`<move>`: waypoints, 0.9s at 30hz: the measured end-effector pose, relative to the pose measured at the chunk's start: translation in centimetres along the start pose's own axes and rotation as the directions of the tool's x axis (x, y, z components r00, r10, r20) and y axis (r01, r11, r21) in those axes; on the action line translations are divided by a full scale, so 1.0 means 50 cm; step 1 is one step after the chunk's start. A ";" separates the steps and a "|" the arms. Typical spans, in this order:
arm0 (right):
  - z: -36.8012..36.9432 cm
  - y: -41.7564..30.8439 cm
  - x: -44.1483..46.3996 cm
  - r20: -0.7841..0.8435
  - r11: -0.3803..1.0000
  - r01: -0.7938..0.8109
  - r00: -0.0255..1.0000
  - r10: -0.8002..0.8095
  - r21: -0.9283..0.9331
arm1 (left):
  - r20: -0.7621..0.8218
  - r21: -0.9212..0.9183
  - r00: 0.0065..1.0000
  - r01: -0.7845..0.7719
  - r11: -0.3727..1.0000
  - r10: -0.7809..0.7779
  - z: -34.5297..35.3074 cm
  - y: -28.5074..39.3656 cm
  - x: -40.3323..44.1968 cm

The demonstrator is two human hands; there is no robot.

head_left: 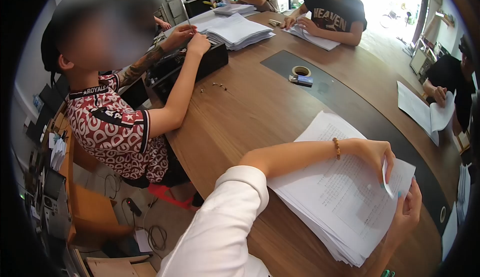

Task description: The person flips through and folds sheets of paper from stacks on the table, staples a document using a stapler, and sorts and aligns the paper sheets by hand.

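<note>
Paper stack (345, 192): lower right of the frame, on the table (245, 109)
Left hand (375, 158): pinching a curled paper edge (387, 183)
Right hand (409, 208): fingers bent nearby, grip unclear

Strong daylight pours through the doorway (392, 7) at the far right, burning that area out to near white. The rest of the room is moderately lit, with soft shading on the counter (235, 107) and a pale sheen on its dark inlaid strip (350, 97). Wide-angle distortion bends the counter's edges, and black vignetting rounds the corners. Heavy blur covers the faces; small print on the near paper stack (335, 202) is probably too soft to read.
</note>
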State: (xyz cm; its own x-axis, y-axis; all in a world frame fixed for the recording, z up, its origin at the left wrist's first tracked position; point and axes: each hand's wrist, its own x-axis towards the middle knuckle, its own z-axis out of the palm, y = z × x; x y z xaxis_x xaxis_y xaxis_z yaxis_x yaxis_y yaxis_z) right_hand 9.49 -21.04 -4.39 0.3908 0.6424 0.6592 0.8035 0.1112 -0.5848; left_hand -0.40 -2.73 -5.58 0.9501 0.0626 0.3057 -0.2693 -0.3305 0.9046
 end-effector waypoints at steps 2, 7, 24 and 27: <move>-0.002 -0.011 0.006 0.018 0.905 -0.224 0.972 0.234 0.361 | 0.004 0.004 1.000 -0.007 1.000 0.007 -0.003 0.004 0.001; -0.008 0.002 0.012 0.056 0.907 -0.302 0.953 0.299 0.293 | -0.021 -0.033 1.000 -0.019 0.999 0.019 -0.006 0.003 0.006; -0.004 -0.015 0.016 0.092 0.902 -0.225 0.974 0.206 0.368 | -0.053 -0.033 0.995 0.083 0.996 -0.085 -0.029 -0.008 0.008; -0.010 -0.010 0.023 0.186 0.901 -0.173 0.977 0.106 0.397 | 0.015 -0.029 1.000 0.007 1.000 -0.007 -0.035 0.007 0.005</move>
State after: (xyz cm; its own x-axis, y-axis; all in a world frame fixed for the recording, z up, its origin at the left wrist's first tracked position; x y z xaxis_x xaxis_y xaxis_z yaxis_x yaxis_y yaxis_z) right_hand 9.78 -20.76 -3.11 0.3831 0.7805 0.4940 0.4783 0.2899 -0.8290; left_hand -0.52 -1.18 -4.67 0.9541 0.0507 0.2951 -0.2669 -0.3027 0.9150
